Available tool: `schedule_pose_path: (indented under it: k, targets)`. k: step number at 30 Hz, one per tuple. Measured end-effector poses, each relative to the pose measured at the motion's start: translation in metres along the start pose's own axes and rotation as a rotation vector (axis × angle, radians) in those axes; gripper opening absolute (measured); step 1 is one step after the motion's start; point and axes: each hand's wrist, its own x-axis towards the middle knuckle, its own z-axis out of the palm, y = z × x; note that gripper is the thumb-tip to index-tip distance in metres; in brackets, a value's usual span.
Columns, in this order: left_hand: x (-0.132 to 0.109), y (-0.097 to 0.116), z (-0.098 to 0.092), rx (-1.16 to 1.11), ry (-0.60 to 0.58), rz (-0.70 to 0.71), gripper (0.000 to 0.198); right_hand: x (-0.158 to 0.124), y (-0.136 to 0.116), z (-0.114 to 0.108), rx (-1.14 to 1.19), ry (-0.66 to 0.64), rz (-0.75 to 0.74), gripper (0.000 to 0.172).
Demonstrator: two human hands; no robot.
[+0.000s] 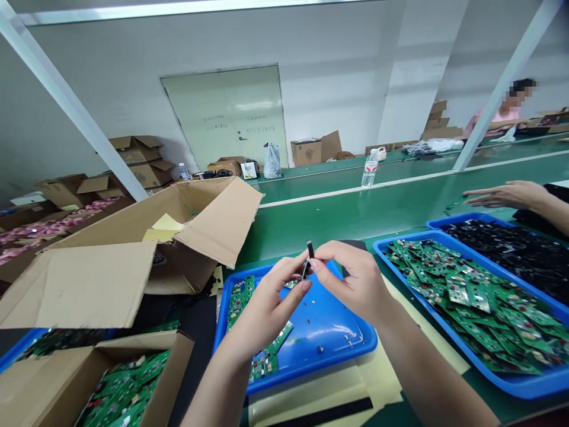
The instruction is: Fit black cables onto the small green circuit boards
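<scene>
My left hand [269, 305] and my right hand [355, 281] meet above a blue tray [329, 338], fingers pinched together. Between them they hold a small green circuit board seen edge-on, with a small black part [310, 249] at its top. My right fingertips pinch the black part; my left fingers grip the board just below. A few green circuit boards [242, 293] lie in the tray's left side, and tiny dark bits lie on its bare blue floor.
A large blue tray [524, 382] heaped with green boards sits right, and a tray of black parts [520, 249] behind it. A co-worker's hand [507, 194] rests at far right. Open cardboard boxes [133, 255] stand left; one box [128, 385] holds boards. A water bottle [370, 168] stands on the green conveyor.
</scene>
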Motion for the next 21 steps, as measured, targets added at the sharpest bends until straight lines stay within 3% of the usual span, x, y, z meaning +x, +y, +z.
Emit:
schedule_pose_path:
  k: [3,8,17,21]
  targets:
    - [0.0,-0.006,-0.002,-0.108,0.075,-0.061,0.043,0.001,-0.001,-0.002,0.109,-0.052,0.035,0.01]
    - [0.001,-0.006,-0.002,-0.223,0.162,-0.089,0.025,0.002,-0.001,-0.007,0.222,-0.126,0.078,0.011]
    - [0.003,-0.002,0.0,-0.194,0.212,-0.058,0.023,0.003,0.002,-0.012,0.235,-0.186,-0.014,0.01]
    - [0.003,-0.007,-0.001,-0.11,0.326,0.029,0.023,0.003,0.001,-0.021,0.296,-0.264,0.015,0.011]
